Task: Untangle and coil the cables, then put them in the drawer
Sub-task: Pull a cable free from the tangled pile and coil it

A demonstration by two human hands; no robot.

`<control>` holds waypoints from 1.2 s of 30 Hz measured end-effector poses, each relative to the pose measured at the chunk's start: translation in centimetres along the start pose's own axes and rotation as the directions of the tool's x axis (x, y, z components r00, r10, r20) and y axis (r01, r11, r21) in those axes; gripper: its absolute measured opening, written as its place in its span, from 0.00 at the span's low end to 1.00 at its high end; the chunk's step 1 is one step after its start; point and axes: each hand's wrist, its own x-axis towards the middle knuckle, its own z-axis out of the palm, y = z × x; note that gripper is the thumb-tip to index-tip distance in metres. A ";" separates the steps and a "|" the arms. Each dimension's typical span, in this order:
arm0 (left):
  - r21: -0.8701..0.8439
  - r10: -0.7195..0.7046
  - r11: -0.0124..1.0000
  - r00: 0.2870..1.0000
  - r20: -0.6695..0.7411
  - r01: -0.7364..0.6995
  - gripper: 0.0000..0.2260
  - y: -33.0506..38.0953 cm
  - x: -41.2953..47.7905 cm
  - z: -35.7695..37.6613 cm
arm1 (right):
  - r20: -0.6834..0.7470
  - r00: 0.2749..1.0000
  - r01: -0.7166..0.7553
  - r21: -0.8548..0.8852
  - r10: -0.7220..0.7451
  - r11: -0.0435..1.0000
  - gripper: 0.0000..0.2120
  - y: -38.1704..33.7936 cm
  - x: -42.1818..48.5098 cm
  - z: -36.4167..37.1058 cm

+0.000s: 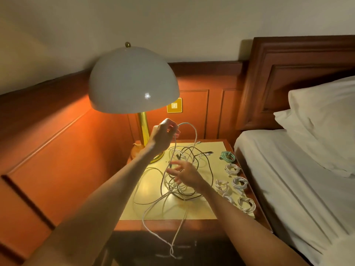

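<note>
Pinching a white cable (192, 125) in its curled fingers, the left hand (163, 135) is holding a loop of it up in the air, just in front of the brass stem of the lamp (132, 79). The right hand (185, 174) is hovering lower, fingers spread and relaxed, gripping nothing; whether its fingertips are touching the wires below is not clear.

A bed (288, 189) with a white sheet is running along the right side, with a pillow (322, 121) lying at its head. Beside it a nightstand (215, 148) with a pale yellow top is standing against the wood-panelled wall, and the lamp is glowing at its back left corner.

A tangle (184, 191) of white and dark cables is sprawling across the middle of the top, under the right hand, with the lifted cable rising out of it. Two white loops are hanging over the front edge. Along the right edge, finished bundles are sitting in a row: several white coils (240, 183) and, at the far end, a teal coil (227, 156). A small wall switch (174, 105) is showing behind the lamp.
</note>
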 end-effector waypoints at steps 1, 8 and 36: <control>-0.009 -0.001 1.000 1.000 0.007 0.001 0.06 -0.2 -0.5 0.2 | 0.023 1.000 0.009 0.027 -0.010 1.000 0.20 -0.1 0.4 0.1; -0.010 -0.014 1.000 0.997 -0.075 0.014 0.09 -1.6 -3.5 -0.7 | 0.217 0.967 -0.210 0.369 0.136 0.905 0.15 -1.4 1.8 0.0; 0.602 -0.514 0.759 0.795 0.321 0.247 0.05 -9.5 -13.3 1.0 | -0.272 0.953 0.286 0.643 -0.137 0.710 0.07 -25.9 0.8 -11.2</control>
